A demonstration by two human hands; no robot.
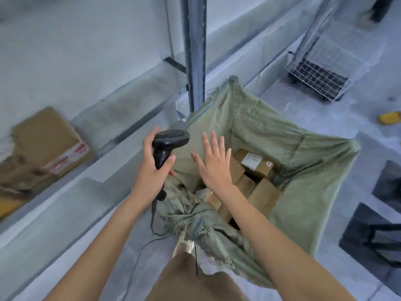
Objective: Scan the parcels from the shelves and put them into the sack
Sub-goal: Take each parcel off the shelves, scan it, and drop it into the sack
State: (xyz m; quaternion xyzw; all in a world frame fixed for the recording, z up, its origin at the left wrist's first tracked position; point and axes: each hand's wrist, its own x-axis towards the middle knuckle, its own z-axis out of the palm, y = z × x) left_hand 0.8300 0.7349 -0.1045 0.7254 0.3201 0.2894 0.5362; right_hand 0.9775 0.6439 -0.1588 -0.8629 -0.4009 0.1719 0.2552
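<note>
Scanner held in left hand beside the open sack; right hand empty above the parcels.

The left hand (pixel 152 168) is closed around the grip of the black handheld scanner (pixel 168 144); its handle runs near-to-far and its head points right, toward the sack (pixel 271 131). The right hand (pixel 213 164) is spread flat, fingers apart, holding nothing. The green woven sack stands open at centre right, containing brown cardboard parcels (pixel 256 170), one bearing a white label. A brown parcel on the shelf (pixel 54 144) lies at far left.

Shelf parcel (pixel 46 146) blurred, label unreadable
</note>
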